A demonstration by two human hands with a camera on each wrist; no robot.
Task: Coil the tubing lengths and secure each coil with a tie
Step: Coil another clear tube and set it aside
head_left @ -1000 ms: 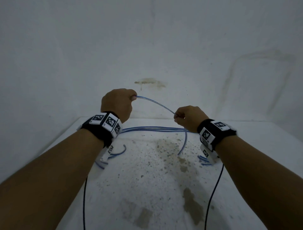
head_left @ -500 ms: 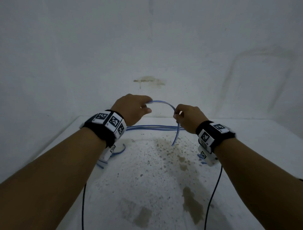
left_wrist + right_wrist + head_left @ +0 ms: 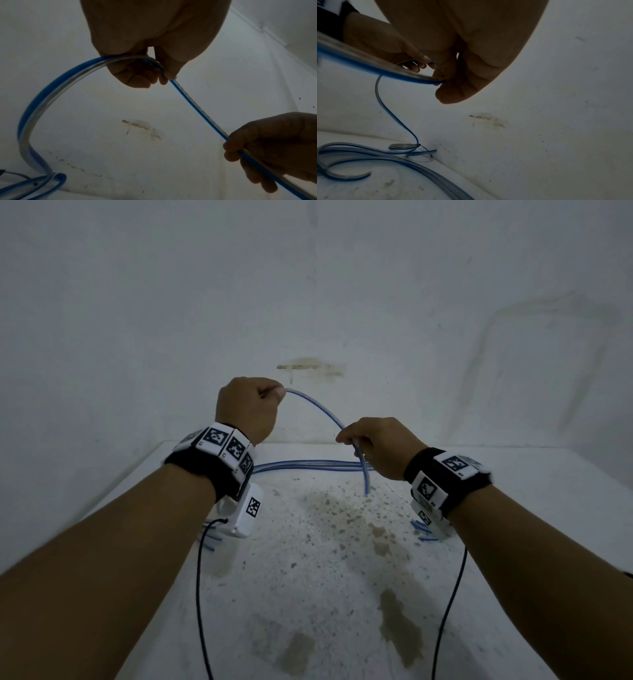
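Observation:
A clear tube with a blue stripe arcs in the air between my two hands above the table. My left hand is raised and pinches the tube between thumb and curled fingers. My right hand, lower and to the right, grips the same tube; its free end hangs down below the fist. More tube lengths lie in a bundle along the table's back edge. A thin black tie shows on a tube loop on the table.
The white table is speckled and stained brown in the middle. A white wall with a brown smear stands right behind it. Short tube ends lie under each wrist. Black camera cables hang from both wrists.
My left hand has risen and moved away from the right, pulling the tube into a longer arc. The hanging end below my right hand has grown shorter.

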